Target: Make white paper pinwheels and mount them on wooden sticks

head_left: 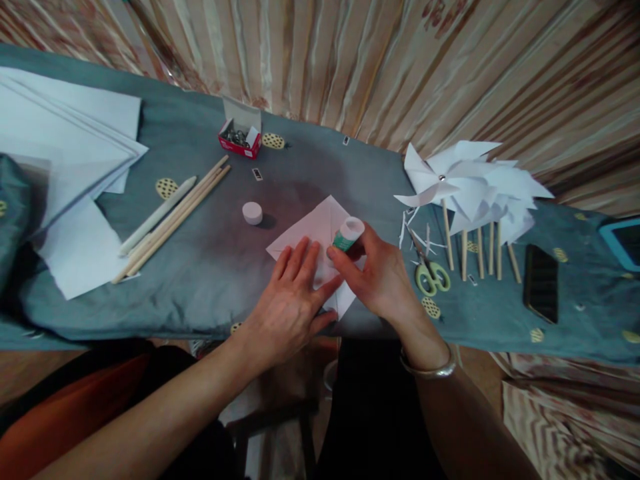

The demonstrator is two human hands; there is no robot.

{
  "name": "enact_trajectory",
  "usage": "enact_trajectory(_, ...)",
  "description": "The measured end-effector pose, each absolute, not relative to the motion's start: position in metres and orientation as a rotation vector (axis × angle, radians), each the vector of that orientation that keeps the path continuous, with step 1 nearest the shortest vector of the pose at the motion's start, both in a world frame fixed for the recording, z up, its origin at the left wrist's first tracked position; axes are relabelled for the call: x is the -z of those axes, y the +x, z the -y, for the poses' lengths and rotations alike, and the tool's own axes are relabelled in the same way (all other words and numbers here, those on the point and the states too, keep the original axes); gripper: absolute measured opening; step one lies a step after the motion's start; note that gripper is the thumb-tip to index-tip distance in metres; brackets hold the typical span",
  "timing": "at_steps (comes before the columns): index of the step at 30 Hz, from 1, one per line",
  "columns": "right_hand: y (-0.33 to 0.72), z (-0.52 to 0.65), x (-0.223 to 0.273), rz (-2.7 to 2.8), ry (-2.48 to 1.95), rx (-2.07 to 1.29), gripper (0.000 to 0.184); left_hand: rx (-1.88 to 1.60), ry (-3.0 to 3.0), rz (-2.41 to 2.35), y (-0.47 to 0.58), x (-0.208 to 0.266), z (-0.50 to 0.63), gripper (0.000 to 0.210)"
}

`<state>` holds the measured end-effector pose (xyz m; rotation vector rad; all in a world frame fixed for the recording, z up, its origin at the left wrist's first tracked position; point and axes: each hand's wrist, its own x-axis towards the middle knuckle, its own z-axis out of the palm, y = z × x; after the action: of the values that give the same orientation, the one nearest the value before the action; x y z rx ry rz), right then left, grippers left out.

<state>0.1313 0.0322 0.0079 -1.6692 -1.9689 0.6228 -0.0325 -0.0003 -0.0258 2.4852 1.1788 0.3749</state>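
Observation:
A creased square of white paper (327,217) lies on the cloth-covered table in front of me. My left hand (290,307) rests flat on its near left part, fingers spread. My right hand (375,270) grips a glue stick (346,235) with a green label, tilted over the paper's right side. The stick's lower end is hidden by the fingers, so I cannot tell whether it touches the sheet. A white round cap (253,213) sits apart on the cloth, to the left of the paper.
Wooden sticks (175,223) and white sheets (75,147) lie left. A red box of metal pins (240,137) stands open behind. To the right are green-handled scissors (431,277), paper scraps (411,223), several paper pinwheels (470,180) and a phone (541,283). A curtain (320,60) hangs along the back.

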Motion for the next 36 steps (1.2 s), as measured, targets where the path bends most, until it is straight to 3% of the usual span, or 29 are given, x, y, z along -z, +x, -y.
enact_trajectory(36, 0.152, -0.034, 0.003, 1.850, -1.646, -0.619, 0.021, -0.395, 2.480, -1.182, -0.033, 0.028, 0.000, 0.051)
